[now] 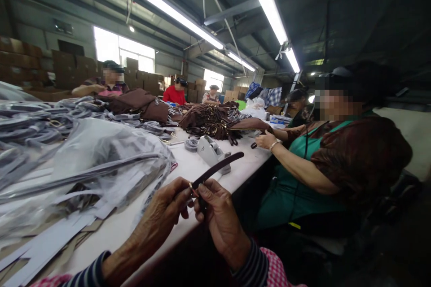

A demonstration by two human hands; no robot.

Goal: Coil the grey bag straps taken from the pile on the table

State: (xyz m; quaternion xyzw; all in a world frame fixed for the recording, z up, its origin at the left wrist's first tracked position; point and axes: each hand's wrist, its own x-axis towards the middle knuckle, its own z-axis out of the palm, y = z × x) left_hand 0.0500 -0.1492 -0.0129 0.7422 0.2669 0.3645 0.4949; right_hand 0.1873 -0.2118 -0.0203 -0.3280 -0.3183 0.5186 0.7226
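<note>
Between my two hands is a dark brown strap (218, 165) with a gold-coloured metal buckle (191, 187) near its lower end. My left hand (164, 206) pinches at the buckle with thumb and fingers. Closed round the lower part of the strap is my right hand (217, 210), its thumb pressed just beside the buckle. The strap's rounded free end points up and to the right, in front of a grey tape dispenser (210, 150) on the table. Part of the strap is hidden behind my right fingers.
A clear plastic bag (111, 148), white strips (57, 237) and bundles of wrapped grey straps (33, 121) lie on the left of the white table (245, 166). Brown bags (202, 119) are piled further back. A co-worker in a green apron (296, 179) sits close on the right.
</note>
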